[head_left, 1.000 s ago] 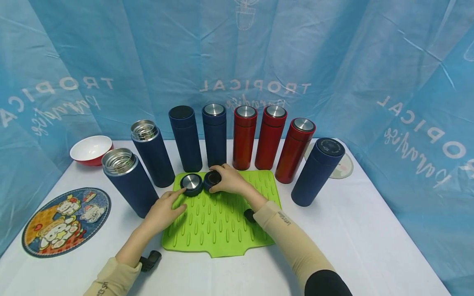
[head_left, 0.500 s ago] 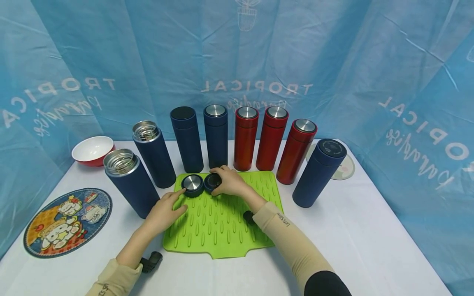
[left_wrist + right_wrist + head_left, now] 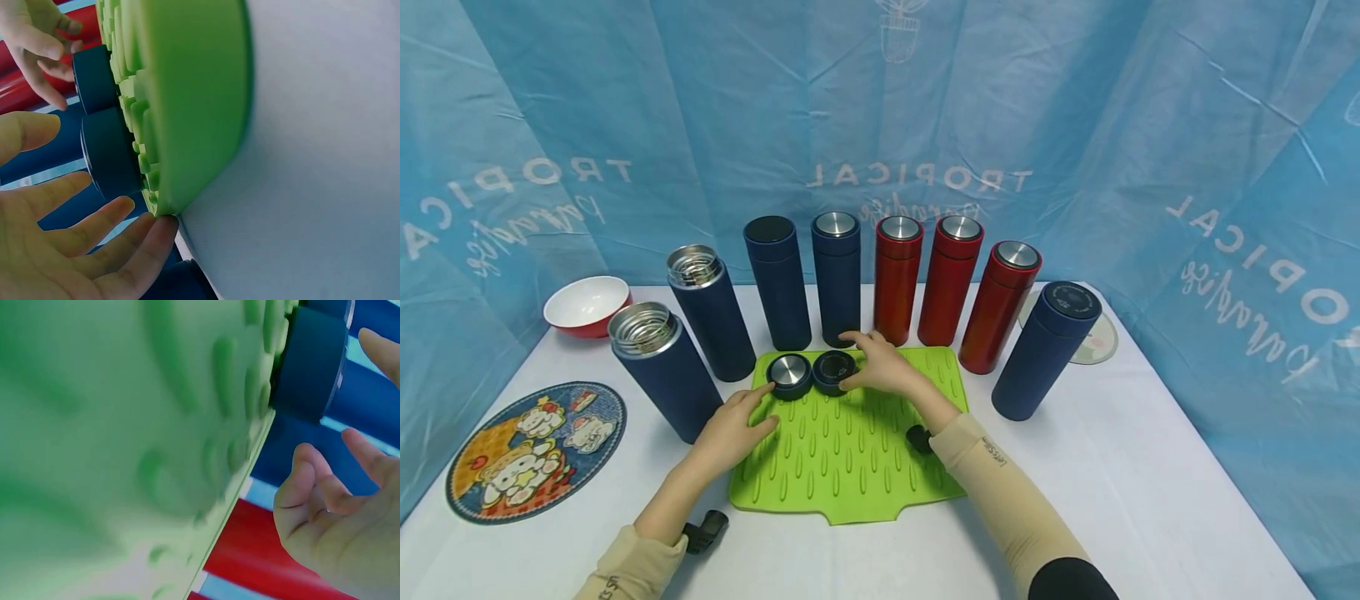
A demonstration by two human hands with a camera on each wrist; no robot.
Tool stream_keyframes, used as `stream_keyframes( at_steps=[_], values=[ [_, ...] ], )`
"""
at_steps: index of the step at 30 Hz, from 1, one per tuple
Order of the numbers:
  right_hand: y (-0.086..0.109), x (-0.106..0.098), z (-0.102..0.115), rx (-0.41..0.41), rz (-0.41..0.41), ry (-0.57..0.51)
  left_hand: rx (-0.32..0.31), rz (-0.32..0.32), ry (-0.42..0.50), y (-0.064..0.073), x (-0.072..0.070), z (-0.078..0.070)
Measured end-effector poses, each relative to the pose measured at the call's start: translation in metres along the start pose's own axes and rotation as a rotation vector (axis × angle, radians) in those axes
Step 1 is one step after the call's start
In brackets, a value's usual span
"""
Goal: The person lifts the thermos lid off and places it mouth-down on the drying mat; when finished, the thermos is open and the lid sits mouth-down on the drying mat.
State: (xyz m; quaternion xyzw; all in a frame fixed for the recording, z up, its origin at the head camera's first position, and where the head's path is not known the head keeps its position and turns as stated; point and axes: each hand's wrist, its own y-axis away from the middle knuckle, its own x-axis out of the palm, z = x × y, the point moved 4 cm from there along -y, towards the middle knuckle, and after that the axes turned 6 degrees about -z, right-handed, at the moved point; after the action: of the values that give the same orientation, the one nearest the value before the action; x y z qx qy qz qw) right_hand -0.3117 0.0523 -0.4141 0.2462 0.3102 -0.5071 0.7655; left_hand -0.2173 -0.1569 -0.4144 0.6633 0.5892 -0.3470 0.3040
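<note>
Two dark blue bottle lids stand side by side at the far left of a green ridged mat (image 3: 850, 467). The left lid (image 3: 789, 373) has a silver top; the right lid (image 3: 834, 370) has a black top with markings. My left hand (image 3: 730, 433) is spread beside the silver-topped lid, fingertips at its edge and thumb apart. In the left wrist view its lower fingertips (image 3: 164, 226) are at the mat's corner. My right hand (image 3: 883, 367) is relaxed just right of the black-topped lid, holding nothing. The right wrist view shows its fingers apart from that lid (image 3: 309, 365).
Two lidless blue bottles, front (image 3: 662, 367) and back (image 3: 709, 312), stand left of the mat. Behind it are two capped blue bottles (image 3: 778, 292) and three red ones (image 3: 895, 283). Another blue bottle (image 3: 1041, 354) stands right. A bowl (image 3: 586, 304) and cartoon placemat (image 3: 535, 450) lie left.
My right hand has let go of the black-topped lid and drawn back slightly to the right, uncovering its top. My left hand and both lids stay about where they were.
</note>
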Motion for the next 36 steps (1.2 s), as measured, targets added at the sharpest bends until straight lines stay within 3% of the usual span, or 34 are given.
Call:
stream_keyframes(
  at_steps=[10, 23, 36],
  values=[
    [0.018, -0.027, -0.03, 0.034, -0.085, -0.135, 0.003, 0.0, 0.0, 0.001, 0.0, -0.001],
    [0.059, -0.063, -0.06, 0.086, -0.148, -0.138, 0.015, -0.002, -0.007, -0.001, 0.002, 0.0],
    [0.098, -0.069, -0.083, 0.128, -0.17, -0.087, 0.006, 0.013, -0.001, 0.0, 0.001, 0.0]
  ],
)
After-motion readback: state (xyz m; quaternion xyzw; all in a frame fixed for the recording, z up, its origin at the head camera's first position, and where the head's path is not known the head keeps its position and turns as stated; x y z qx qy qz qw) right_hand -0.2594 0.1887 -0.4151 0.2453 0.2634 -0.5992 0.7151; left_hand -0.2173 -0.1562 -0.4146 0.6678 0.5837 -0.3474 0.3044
